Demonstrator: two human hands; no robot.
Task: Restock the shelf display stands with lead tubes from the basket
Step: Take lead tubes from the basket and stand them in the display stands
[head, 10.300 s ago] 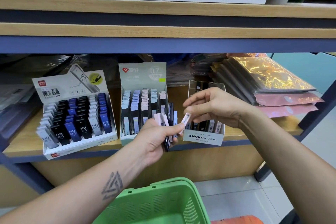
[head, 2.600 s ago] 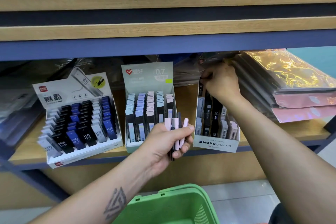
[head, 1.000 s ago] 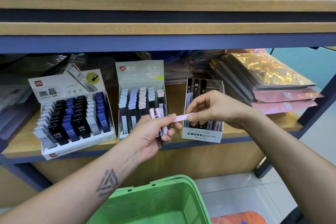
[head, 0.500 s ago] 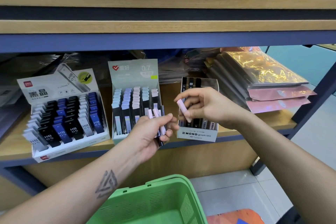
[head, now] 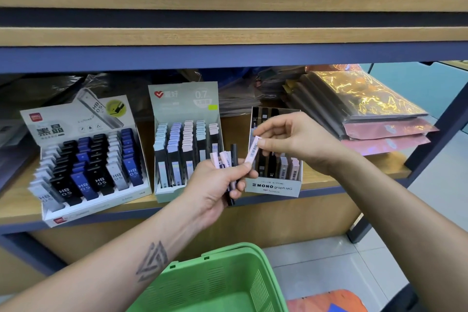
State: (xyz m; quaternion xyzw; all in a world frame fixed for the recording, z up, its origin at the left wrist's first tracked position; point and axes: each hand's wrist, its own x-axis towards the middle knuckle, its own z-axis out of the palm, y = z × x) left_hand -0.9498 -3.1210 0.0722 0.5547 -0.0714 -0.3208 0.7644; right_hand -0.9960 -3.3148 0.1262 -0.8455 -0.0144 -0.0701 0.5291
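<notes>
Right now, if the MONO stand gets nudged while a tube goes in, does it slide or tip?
The MONO stand looks like thin card, so probably light and apt to slide. It sits near the shelf edge, so it might go off. Upright tubes may rattle.

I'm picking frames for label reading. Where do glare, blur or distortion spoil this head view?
Head view: glare streaks across the foil pouches; wide-angle bending bows the shelf edge; the basket and forearms are soft; the MONO stand lettering and the barcode on the tube pinched by the right hand read sharp.

Wooden shelves (head: 228, 35), pale tiled floor (head: 329, 261)
</notes>
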